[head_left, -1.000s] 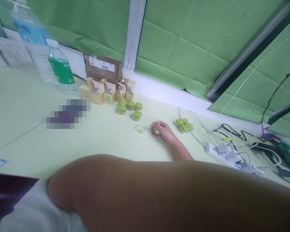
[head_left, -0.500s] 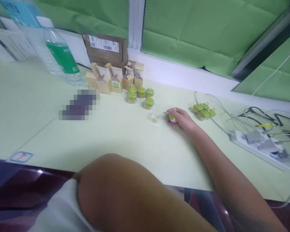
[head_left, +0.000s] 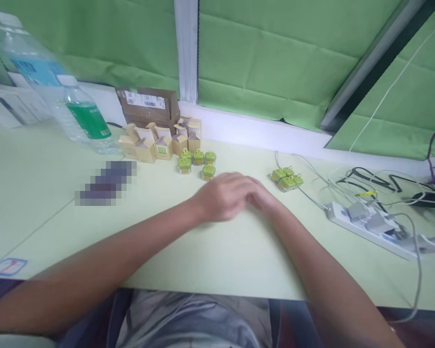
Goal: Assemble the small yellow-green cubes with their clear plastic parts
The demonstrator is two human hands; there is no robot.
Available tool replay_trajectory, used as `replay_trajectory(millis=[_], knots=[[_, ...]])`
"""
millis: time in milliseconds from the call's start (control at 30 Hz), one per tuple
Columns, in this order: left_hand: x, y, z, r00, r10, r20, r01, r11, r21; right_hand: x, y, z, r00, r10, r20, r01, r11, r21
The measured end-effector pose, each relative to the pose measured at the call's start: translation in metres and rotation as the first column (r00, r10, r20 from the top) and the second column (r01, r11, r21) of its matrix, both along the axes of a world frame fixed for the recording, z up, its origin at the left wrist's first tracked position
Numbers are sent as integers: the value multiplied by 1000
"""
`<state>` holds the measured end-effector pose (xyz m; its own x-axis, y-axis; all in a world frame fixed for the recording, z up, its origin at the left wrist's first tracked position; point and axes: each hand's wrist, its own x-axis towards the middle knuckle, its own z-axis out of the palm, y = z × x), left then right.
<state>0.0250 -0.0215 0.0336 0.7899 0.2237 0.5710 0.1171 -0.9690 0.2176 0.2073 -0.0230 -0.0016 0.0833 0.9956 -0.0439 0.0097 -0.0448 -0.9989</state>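
Observation:
Near the middle of the table, my left hand (head_left: 223,195) is closed and slightly blurred, its fingers reaching over those of my right hand (head_left: 261,195). The right hand curls in from the other side, fingertips covered by the left. Whatever lies between them is hidden. Just behind the left hand stands a small clear container with a green lid (head_left: 208,172). Several similar containers with yellow loops (head_left: 198,157) are grouped behind it. Another cluster of green-lidded containers (head_left: 286,179) sits to the right of my right hand.
Small open cardboard boxes (head_left: 163,149) stand before a larger brown box (head_left: 150,108) at the wall. Water bottles (head_left: 89,121) are at the left, near a pixelated dark item (head_left: 107,183). A power strip (head_left: 373,232) with plugs and tangled cables (head_left: 377,181) occupies the right side.
My left hand has come in from the left to meet the right. The green-lidded piece held earlier in my right hand and the clear base beside it are now out of sight.

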Motion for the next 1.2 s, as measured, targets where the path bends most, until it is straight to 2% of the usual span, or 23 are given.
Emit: replay_trajectory(millis=[67,133,233,400,533,667,800,967,1200], knots=[[-18,22,-6,962,216,170,-210,976,-56,-1,0,1,994,26,-103,-31,998,-49],[-29,36,-16,954,256,159,-247,966,-71,-2,-1,1,984,21,-178,-36,996,-83],[-32,42,-27,962,242,128,-234,969,-76,-2,-2,2,994,-11,-105,4,998,-70],[-26,32,-25,974,199,104,-193,979,-65,-7,-7,14,998,2,57,-6,997,71],[-29,27,-21,970,207,130,-198,977,-80,-17,-16,25,988,86,127,-106,982,156],[-29,26,-23,985,122,125,-111,989,-96,-27,-23,30,963,183,197,-219,958,184],[-27,27,-26,986,47,162,-30,994,-106,-30,-25,28,938,249,243,-294,940,172],[-26,28,-27,988,-11,152,28,994,-107,-30,-25,28,930,205,305,-251,961,118],[-30,28,-24,997,4,75,2,996,-89,-36,-30,37,929,255,269,-276,960,40]])
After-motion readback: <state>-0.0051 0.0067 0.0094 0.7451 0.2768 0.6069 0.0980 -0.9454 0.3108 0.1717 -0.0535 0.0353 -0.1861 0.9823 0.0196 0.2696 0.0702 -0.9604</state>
